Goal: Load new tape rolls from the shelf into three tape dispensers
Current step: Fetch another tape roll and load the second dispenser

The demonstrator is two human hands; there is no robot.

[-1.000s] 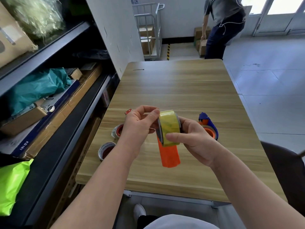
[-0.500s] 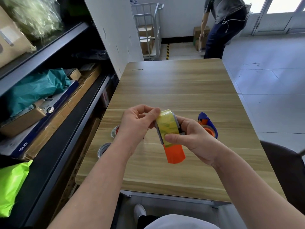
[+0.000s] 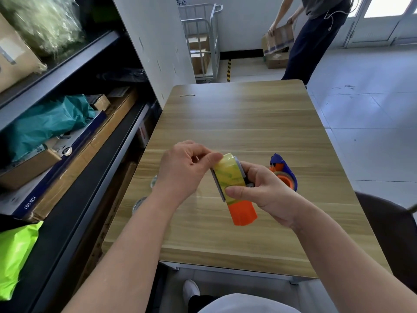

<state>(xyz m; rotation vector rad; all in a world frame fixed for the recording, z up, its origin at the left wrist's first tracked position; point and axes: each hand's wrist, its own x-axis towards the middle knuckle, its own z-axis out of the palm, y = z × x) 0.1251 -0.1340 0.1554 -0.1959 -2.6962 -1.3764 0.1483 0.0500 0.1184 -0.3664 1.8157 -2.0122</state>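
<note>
Above the worktop (image 3: 237,123), the right hand (image 3: 264,195) grips an orange-handled dispenser (image 3: 243,213), fingers clamped round it and its yellowish tape roll (image 3: 229,177). The left hand (image 3: 182,170) pinches the roll's top edge. A blue dispenser (image 3: 285,171) lies on the worktop just beyond the right hand.

Bright daylight from far windows; sharp centre, wide-angle edge distortion.

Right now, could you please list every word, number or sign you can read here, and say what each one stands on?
"KB161": white print on the end of the long blue box on the shelf.
"车区": blue characters on the white wall, cut off by the top edge.
Too blurred to read: the markings on the cardboard box at the far wall.
No text shows on the tape roll or the orange dispenser.
</note>
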